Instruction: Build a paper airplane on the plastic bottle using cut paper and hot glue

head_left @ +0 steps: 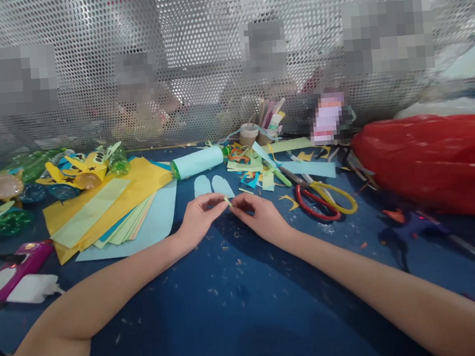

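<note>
My left hand and my right hand meet above the middle of the blue table. Between their fingertips is a small pale green paper piece, pinched from both sides. Just beyond the fingers lie two light blue paper cut-outs with rounded tops. Behind these, a green bottle wrapped in light blue paper rests on its side. Right of my right hand are red-handled scissors and yellow-handled scissors, overlapping each other.
Coloured paper sheets and bottle figures occupy the left, near a magenta power strip. Paper scraps lie before cups of sticks. On the right are a red plastic bag and a purple glue gun. Perforated metal stands behind.
</note>
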The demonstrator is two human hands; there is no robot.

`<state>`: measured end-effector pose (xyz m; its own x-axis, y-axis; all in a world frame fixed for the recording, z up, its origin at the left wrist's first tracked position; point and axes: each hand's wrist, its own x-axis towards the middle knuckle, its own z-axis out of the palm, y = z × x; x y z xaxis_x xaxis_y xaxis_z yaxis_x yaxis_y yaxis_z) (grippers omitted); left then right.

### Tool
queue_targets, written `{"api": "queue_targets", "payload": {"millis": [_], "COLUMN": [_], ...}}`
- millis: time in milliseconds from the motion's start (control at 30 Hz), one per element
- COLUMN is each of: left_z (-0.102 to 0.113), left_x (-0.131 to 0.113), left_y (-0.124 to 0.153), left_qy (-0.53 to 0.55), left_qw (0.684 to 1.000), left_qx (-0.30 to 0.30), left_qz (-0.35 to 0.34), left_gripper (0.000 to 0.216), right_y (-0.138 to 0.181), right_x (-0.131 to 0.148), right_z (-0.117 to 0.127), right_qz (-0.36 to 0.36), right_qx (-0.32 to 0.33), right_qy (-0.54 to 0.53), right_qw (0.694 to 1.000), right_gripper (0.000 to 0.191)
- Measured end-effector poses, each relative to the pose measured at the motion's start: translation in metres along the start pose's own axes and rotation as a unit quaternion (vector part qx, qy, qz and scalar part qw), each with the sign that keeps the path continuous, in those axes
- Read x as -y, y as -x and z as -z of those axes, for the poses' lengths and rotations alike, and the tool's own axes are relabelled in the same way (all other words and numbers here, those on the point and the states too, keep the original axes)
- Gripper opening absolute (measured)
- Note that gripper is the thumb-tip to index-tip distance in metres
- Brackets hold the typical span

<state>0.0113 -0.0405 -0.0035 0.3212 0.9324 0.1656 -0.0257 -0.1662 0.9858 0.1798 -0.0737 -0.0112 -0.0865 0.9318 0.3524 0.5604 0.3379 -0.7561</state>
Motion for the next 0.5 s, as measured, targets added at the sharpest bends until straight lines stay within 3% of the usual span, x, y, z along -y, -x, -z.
{"api": "queue_targets", "payload": {"millis": [500], "left_z": [-0.0021], "left_x": [-0.0042], "left_y": [0.0001], "left_qy": [0.03], "left_qw": [1.0], "left_qx": [-0.002], "left_qz": [0.005], "left_gripper": [0.023], "right_y": [0.0018], "right_x": [0.0041], "right_z": [0.0015], "right_qz": [0.01], "right_qx": [-0.012], "right_qy": [0.007], "right_qw": [1.0], "right_gripper": [0.007]}}
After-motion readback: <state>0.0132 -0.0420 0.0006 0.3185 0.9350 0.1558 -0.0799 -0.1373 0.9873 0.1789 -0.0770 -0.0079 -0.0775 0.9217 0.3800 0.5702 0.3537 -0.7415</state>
